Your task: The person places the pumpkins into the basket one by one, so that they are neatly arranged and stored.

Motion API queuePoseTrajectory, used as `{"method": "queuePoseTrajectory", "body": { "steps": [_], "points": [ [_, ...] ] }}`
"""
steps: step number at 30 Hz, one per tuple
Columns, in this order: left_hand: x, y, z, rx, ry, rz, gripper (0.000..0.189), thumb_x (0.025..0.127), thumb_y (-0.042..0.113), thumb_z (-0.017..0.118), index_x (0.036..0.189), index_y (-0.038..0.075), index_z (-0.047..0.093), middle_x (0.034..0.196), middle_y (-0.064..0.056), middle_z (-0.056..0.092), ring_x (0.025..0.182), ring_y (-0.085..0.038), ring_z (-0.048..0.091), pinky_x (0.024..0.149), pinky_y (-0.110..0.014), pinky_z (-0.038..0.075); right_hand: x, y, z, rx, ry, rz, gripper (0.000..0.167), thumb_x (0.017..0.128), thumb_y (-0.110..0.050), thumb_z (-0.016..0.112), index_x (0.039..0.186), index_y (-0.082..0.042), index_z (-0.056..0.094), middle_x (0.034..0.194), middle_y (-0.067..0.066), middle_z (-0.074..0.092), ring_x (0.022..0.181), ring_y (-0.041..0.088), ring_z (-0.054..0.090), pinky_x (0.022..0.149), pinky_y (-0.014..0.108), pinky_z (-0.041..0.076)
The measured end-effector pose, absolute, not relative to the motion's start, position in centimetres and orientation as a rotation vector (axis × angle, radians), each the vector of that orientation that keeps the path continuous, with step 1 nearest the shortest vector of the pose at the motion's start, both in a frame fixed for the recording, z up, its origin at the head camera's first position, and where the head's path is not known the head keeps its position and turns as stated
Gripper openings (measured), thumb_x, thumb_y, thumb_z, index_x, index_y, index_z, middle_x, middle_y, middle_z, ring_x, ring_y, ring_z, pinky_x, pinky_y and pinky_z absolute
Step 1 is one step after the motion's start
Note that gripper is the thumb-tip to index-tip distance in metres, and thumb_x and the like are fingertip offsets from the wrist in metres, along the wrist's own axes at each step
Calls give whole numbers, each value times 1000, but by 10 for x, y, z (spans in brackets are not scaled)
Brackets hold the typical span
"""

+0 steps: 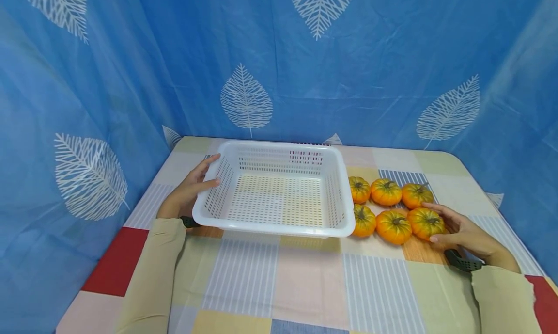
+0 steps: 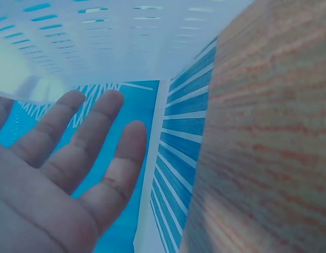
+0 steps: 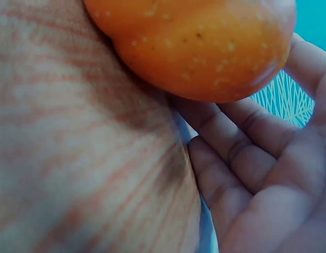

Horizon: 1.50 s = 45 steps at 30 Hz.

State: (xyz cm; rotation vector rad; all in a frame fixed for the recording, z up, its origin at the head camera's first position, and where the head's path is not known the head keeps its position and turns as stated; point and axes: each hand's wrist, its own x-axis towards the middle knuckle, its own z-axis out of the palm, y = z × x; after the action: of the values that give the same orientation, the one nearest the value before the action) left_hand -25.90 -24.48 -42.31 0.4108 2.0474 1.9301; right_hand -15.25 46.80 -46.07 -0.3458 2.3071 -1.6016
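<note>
Materials and finishes: the basket (image 1: 279, 229) is of white moulded plastic, smooth and faintly glossy along the rim, with slotted walls. The pumpkins (image 1: 426, 223) have a smooth, waxy-looking skin with a soft shine, finely speckled in the right wrist view; whether they are natural or artificial cannot be told. Their stems (image 1: 390, 183) appear dry and matt. The table cover (image 1: 309, 285) is smooth and low in sheen, cloth or coated sheet being indistinguishable, with printed wood grain on one patch (image 1: 420, 249). The curtain (image 1: 340, 82) is thin, creased fabric with a slight sheen; the sleeves (image 1: 150, 285) are matt cloth.
</note>
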Motion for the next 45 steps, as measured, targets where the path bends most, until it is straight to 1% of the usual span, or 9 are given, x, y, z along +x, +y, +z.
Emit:
{"method": "queuePoseTrajectory", "body": {
  "steps": [4,8,11,13,20,23,32,39,45],
  "points": [
    [-259,-239,-422,366,2044,1928,83,104,6,61,174,23,19,162,-25,36,121,-30,59,88,-47,61,-151,468,-461,-318,2317,-1628,76,101,6,63,163,-31,42,143,-33,41,123,-14,50,91,19,54],
    [-259,-235,-425,374,2048,1941,81,103,4,59,173,22,23,163,-27,36,120,-31,60,89,-49,62,-149,466,-461,-299,2420,-1612,75,99,6,66,160,-31,44,141,-32,44,121,-13,50,90,13,50],
    [-259,-234,-428,370,2027,1979,79,103,4,59,172,21,25,159,-23,39,118,-28,62,87,-45,61,-149,465,-464,-309,2473,-1642,73,99,8,66,156,-31,45,140,-30,46,120,-12,48,90,10,44],
    [-258,-235,-430,363,2002,2013,78,103,4,58,171,21,25,156,-21,41,116,-27,62,86,-42,61,-150,463,-466,-327,2450,-1718,71,98,11,64,154,-30,48,140,-27,49,120,-10,50,91,9,44],
    [-255,-239,-436,328,1915,2067,76,102,6,55,169,28,28,157,-15,40,118,-27,61,88,-41,61,-150,460,-472,-385,2284,-1930,68,98,18,59,149,-26,57,141,-22,58,121,-6,56,93,11,49],
    [-254,-239,-438,324,1912,2067,75,102,7,55,168,30,28,157,-15,39,118,-27,62,88,-42,61,-150,460,-473,-372,2291,-1929,66,99,17,58,150,-26,55,142,-22,56,122,-5,54,93,11,48],
    [-255,-237,-442,383,1900,2102,74,102,7,53,168,26,29,153,-13,43,116,-25,63,87,-38,61,-146,463,-474,-370,2233,-2017,64,102,14,53,151,-27,56,143,-22,55,123,-4,52,95,10,46],
    [-255,-235,-441,435,1854,2182,68,101,5,50,164,24,35,148,-14,46,113,-23,63,86,-35,61,-145,458,-466,-266,2386,-1854,59,105,6,57,150,-32,54,139,-26,49,119,-6,50,92,8,45],
    [-255,-234,-439,427,1839,2196,68,100,5,50,163,26,37,149,-12,47,114,-22,63,87,-35,60,-142,456,-458,-284,2403,-1885,59,104,9,57,148,-30,57,136,-23,55,116,-4,54,92,8,47]
  ]
}}
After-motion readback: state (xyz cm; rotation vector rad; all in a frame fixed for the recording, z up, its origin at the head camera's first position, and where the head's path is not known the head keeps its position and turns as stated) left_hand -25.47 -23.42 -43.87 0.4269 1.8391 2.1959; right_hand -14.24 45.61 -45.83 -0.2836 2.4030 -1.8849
